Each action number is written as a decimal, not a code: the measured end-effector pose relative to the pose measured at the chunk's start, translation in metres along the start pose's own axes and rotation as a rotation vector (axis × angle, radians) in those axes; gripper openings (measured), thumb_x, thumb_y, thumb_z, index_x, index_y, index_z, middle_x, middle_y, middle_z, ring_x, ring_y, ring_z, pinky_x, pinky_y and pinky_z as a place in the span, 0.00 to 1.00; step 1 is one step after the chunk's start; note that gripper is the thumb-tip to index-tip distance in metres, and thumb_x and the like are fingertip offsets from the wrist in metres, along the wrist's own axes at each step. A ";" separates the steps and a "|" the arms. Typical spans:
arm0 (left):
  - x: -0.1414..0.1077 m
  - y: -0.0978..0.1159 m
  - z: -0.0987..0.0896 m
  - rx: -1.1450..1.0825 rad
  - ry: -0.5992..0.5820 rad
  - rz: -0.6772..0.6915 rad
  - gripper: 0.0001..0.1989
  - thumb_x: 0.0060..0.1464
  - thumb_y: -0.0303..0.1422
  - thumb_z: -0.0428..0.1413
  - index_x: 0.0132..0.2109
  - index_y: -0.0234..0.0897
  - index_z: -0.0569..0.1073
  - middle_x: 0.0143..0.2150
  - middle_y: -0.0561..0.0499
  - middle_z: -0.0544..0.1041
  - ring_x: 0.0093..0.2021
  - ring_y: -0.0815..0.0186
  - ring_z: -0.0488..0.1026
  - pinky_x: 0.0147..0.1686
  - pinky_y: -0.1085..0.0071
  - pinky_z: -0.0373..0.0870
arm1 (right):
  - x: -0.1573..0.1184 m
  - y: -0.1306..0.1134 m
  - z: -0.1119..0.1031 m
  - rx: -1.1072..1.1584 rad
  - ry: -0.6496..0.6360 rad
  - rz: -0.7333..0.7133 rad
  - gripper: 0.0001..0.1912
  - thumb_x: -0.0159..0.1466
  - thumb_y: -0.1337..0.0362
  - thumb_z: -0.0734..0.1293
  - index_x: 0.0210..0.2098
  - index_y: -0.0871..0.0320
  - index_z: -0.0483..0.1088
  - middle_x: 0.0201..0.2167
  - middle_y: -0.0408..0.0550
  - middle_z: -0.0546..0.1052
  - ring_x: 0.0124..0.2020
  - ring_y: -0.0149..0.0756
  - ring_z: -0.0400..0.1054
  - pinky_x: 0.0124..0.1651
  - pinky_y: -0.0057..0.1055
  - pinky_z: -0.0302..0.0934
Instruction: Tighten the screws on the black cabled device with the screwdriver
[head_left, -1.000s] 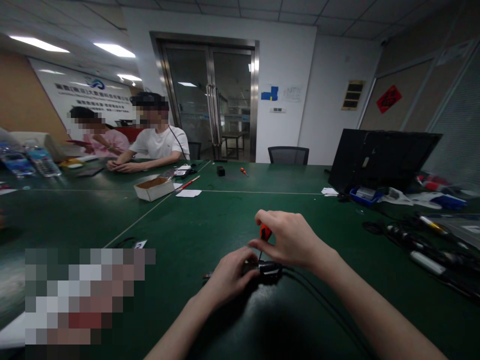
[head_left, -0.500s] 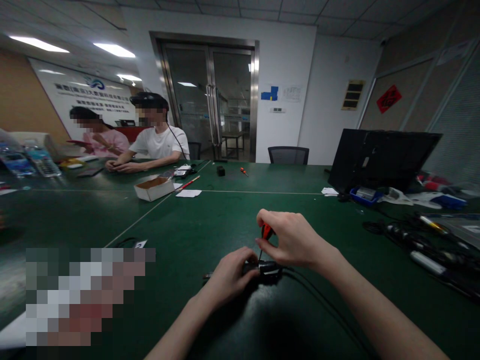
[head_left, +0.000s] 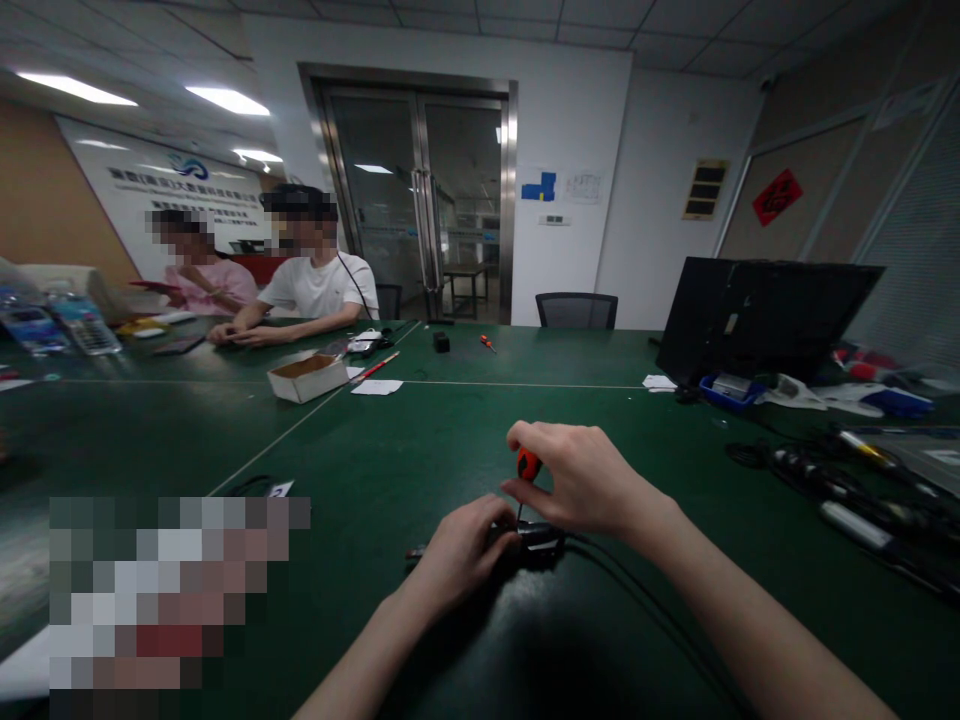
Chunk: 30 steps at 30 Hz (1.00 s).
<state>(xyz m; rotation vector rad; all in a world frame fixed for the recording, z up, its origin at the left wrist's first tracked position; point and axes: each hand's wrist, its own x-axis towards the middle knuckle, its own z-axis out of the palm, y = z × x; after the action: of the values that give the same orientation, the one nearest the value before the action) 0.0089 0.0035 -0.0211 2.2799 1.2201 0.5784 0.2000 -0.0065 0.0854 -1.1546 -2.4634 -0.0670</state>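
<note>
My right hand (head_left: pixel 585 475) pinches the orange-and-black handle of a small screwdriver (head_left: pixel 528 463) between thumb and fingers. Its thin shaft points down onto a long black corded device (head_left: pixel 543 538) lying on the table, though the very tip is hard to make out. Fingers of my left hand (head_left: pixel 466 540) wrap over the device's middle, left of the shaft, and hide part of it. One end of the device shows past my left wrist, and a black cable (head_left: pixel 622 575) leaves the other end toward the lower right.
On the green table (head_left: pixel 465 430) stand a white box (head_left: pixel 307 380), a second screwdriver (head_left: pixel 487 343) and a small black block (head_left: pixel 441 342). A monitor (head_left: pixel 765 320), blue tray (head_left: pixel 731 392) and black corded devices (head_left: pixel 847 490) lie right. Two people sit at the far left.
The screwdriver handle and my right fingers have shifted slightly left, so the shaft stands more upright. My left hand and the device have stayed in place.
</note>
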 end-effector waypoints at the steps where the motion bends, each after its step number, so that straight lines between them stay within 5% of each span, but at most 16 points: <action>1: 0.000 0.001 0.000 0.007 0.000 -0.007 0.06 0.59 0.30 0.52 0.40 0.37 0.74 0.42 0.47 0.78 0.43 0.59 0.73 0.43 0.66 0.68 | 0.001 0.000 0.001 -0.024 0.004 0.011 0.12 0.66 0.55 0.67 0.41 0.55 0.64 0.33 0.45 0.77 0.31 0.34 0.68 0.30 0.28 0.45; 9: -0.002 0.004 0.001 0.004 0.026 -0.001 0.07 0.61 0.30 0.51 0.42 0.37 0.74 0.43 0.46 0.78 0.43 0.59 0.74 0.43 0.67 0.69 | 0.000 -0.002 -0.001 0.001 0.002 -0.025 0.10 0.62 0.66 0.67 0.42 0.57 0.64 0.35 0.45 0.76 0.31 0.32 0.66 0.30 0.28 0.47; 15: -0.001 0.002 0.003 0.039 0.024 -0.005 0.06 0.61 0.29 0.51 0.39 0.38 0.73 0.41 0.46 0.78 0.41 0.59 0.74 0.42 0.66 0.69 | 0.001 -0.001 0.001 -0.092 0.018 0.008 0.15 0.66 0.51 0.66 0.41 0.56 0.65 0.32 0.47 0.76 0.31 0.35 0.67 0.29 0.29 0.44; 22: -0.002 0.004 0.001 0.015 0.020 0.011 0.07 0.60 0.29 0.52 0.43 0.38 0.73 0.43 0.46 0.78 0.43 0.58 0.74 0.45 0.65 0.69 | 0.002 -0.001 0.002 -0.017 0.035 -0.007 0.08 0.63 0.65 0.66 0.41 0.57 0.63 0.33 0.45 0.75 0.31 0.32 0.65 0.30 0.27 0.47; 27: -0.003 0.006 -0.002 0.011 0.006 0.003 0.05 0.59 0.30 0.53 0.40 0.38 0.73 0.43 0.47 0.78 0.44 0.58 0.74 0.45 0.65 0.69 | 0.002 0.001 0.003 -0.081 0.046 -0.002 0.13 0.67 0.53 0.65 0.40 0.56 0.64 0.31 0.45 0.74 0.30 0.34 0.65 0.29 0.28 0.43; 30: -0.003 0.008 -0.003 0.012 0.008 -0.007 0.03 0.58 0.31 0.54 0.38 0.37 0.72 0.42 0.46 0.78 0.43 0.58 0.73 0.43 0.65 0.69 | 0.003 0.003 0.006 -0.092 0.043 0.030 0.10 0.68 0.55 0.63 0.40 0.56 0.64 0.31 0.45 0.75 0.29 0.33 0.65 0.29 0.28 0.43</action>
<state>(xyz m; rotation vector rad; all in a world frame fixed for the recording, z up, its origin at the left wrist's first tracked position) 0.0107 -0.0025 -0.0147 2.2842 1.2380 0.5805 0.1980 -0.0010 0.0805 -1.2154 -2.4271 -0.1968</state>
